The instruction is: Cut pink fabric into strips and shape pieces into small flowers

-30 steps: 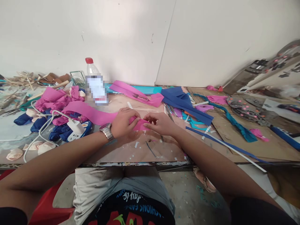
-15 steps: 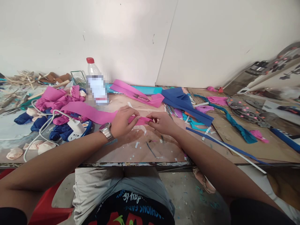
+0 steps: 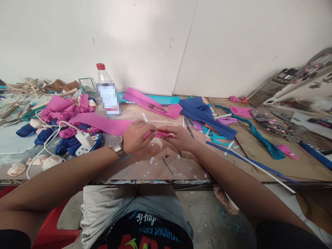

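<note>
A long pink strip of crepe paper (image 3: 110, 125) runs from the pile on the left to my two hands at the middle of the table. My left hand (image 3: 138, 136), with a metal watch at the wrist, pinches the strip near its right end. Just to the right, my right hand (image 3: 178, 137) grips the narrow gathered end between thumb and fingers. The fingertips of both hands nearly meet, and part of the paper is hidden under them. Behind them lies another pink strip (image 3: 135, 98) with small thread snips (image 3: 157, 108) on it.
Crumpled pink and blue paper flowers (image 3: 58, 107), a white charger (image 3: 85, 139) and its cable crowd the left. A phone (image 3: 109, 98) leans on a red-capped bottle (image 3: 101, 67). Folded blue paper (image 3: 204, 114), a teal twisted strip (image 3: 264, 140) and a white stick (image 3: 261, 167) lie right.
The fingers of both hands have shifted slightly along the pink strip, and my right fingers are now straighter. My left wrist has turned a little, showing more of the watch face.
</note>
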`<state>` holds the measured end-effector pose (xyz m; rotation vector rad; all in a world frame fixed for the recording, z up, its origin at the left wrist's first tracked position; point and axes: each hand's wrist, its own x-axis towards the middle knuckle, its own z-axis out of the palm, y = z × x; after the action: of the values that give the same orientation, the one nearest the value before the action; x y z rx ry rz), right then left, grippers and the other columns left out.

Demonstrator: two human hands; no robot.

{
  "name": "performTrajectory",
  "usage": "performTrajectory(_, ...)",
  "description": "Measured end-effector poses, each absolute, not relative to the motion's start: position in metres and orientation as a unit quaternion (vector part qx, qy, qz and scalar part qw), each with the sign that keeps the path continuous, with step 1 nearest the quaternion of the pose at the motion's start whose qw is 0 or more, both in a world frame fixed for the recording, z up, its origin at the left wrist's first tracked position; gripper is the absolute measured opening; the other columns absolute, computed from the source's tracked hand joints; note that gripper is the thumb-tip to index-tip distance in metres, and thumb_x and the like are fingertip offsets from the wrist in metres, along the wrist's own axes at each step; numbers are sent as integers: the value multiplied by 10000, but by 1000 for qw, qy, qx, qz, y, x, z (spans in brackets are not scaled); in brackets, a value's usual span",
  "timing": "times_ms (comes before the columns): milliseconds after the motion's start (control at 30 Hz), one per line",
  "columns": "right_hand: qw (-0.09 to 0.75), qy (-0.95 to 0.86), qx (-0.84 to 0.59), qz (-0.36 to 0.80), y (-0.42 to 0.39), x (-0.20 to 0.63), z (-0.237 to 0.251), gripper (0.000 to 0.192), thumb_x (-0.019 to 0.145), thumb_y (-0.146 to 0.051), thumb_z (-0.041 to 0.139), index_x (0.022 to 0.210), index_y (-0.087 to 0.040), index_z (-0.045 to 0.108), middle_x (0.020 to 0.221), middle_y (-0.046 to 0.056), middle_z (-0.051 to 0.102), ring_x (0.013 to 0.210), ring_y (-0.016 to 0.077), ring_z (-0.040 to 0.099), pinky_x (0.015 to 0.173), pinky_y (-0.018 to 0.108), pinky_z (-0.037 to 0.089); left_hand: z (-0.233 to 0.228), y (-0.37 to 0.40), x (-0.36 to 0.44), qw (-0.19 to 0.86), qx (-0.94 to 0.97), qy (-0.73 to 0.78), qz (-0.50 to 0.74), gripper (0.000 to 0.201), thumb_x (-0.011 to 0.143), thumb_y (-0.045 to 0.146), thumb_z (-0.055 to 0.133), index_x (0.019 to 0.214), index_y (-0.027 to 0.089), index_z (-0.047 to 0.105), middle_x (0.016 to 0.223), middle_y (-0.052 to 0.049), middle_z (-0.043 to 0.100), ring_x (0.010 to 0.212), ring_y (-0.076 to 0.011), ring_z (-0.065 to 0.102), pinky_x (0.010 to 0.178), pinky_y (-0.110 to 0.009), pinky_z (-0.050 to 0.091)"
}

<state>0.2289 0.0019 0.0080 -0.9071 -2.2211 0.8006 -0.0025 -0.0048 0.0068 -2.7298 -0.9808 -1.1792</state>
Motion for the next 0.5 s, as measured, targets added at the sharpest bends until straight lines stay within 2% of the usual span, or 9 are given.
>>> performTrajectory(100, 281, -838, -311, 349, 2, 228, 8, 345, 931, -324, 609, 1256, -236, 688, 1246, 47, 718, 1143, 230, 667, 1009, 385, 525, 5, -5, -3, 19, -872, -312, -376, 200, 992, 334, 486, 952, 209, 637, 833, -37, 741, 766, -182, 674, 817, -355, 486)
performTrajectory(267, 299, -807, -327, 391, 4, 227, 2, 363, 882, -301, 660, 1233, -217, 700, 1232, 59, 724, 1114, 231, 686, 977, 376, 552, 8, -8, -4, 42, -876, -296, -378, 198, 988, 340, 497, 972, 214, 649, 796, -30, 729, 744, -173, 679, 796, -339, 487)
performTrajectory(400, 309, -811, -374, 326, 6, 228, 0, 280, 863, -255, 650, 1118, -226, 762, 1124, 54, 768, 1033, 237, 720, 936, 382, 567, 13, -13, -4, 48, -887, -283, -361, 212, 995, 336, 478, 972, 222, 655, 873, -47, 745, 841, -180, 688, 836, -350, 484)
performTrajectory(500, 359, -806, -386, 269, 5, 230, 3, 261, 844, -211, 646, 1064, -229, 785, 1096, 54, 777, 1037, 244, 724, 954, 382, 557, 15, -16, -4, 54, -893, -267, -358, 193, 993, 308, 479, 973, 225, 652, 917, -46, 752, 895, -184, 688, 856, -350, 483)
